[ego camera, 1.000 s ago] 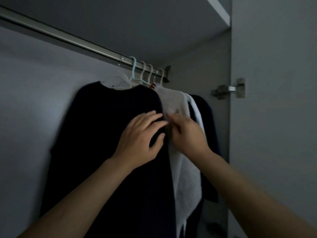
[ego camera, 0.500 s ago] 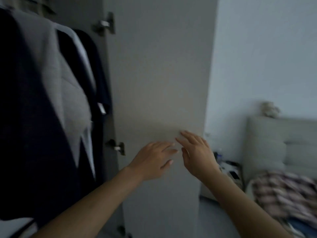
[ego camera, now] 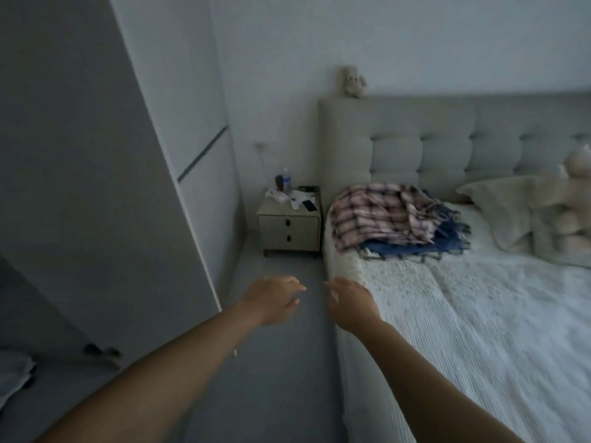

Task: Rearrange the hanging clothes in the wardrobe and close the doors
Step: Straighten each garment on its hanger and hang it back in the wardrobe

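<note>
Turning from the hanging clothes toward the bed point(ego camera: 479, 314), both hands, left hand point(ego camera: 271, 298) and right hand point(ego camera: 350, 303), now hover empty with fingers relaxed; the wardrobe door point(ego camera: 96, 155) stands open, still needing closing.

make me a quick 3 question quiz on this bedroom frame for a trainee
1. True or false: the left hand grips the wardrobe door.
2. What lies on top of the blue cloth on the bed? A) plaid fabric B) a phone C) a hanger
3. Fill in: the nightstand stands between the wardrobe and the ____.

Key
1. False: both it and the right hand hang free with relaxed fingers, holding nothing.
2. A, the plaid fabric.
3. bed
</note>
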